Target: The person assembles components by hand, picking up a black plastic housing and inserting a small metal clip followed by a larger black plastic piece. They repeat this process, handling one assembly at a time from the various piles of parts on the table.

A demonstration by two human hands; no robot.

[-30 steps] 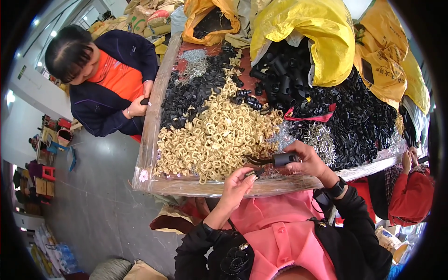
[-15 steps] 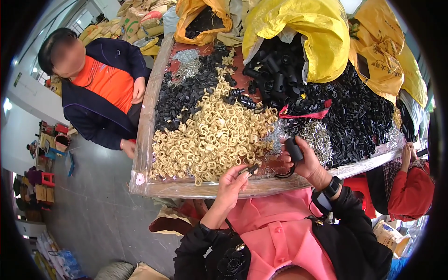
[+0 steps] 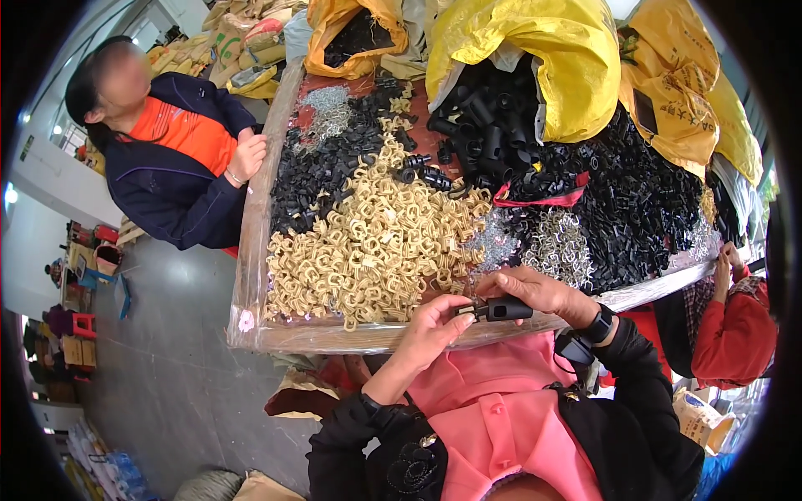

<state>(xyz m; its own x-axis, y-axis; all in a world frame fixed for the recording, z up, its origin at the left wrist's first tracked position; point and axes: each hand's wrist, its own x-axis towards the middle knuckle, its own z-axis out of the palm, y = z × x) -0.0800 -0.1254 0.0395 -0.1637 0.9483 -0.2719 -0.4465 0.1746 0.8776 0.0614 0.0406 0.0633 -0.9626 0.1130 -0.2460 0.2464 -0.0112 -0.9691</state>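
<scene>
Near the table's front edge my two hands meet. My right hand (image 3: pixel 547 294) has its fingers closed about a black plastic tube (image 3: pixel 508 309), which lies sideways. My left hand (image 3: pixel 433 332) pinches a small black part with a pale metal bit (image 3: pixel 470 311) at the tube's left end. Whether that part sits inside the tube or only touches it I cannot tell. Just beyond my left hand spreads a heap of beige ring-shaped pieces (image 3: pixel 368 242). Small silver metal pieces (image 3: pixel 493 244) and silver hooks (image 3: pixel 558 250) lie past my right hand.
Small black parts (image 3: pixel 643 209) cover the table's right side. Black tubes (image 3: pixel 493 125) spill from a yellow sack (image 3: pixel 576 50). The table has a raised, film-wrapped edge (image 3: pixel 292 338). One person (image 3: pixel 180 150) is at the left, another in red (image 3: pixel 735 342) at the right.
My hands have come together, bringing the tube leftward and down to the small part in my left hand. The person at the left has raised a hand and turned their head.
</scene>
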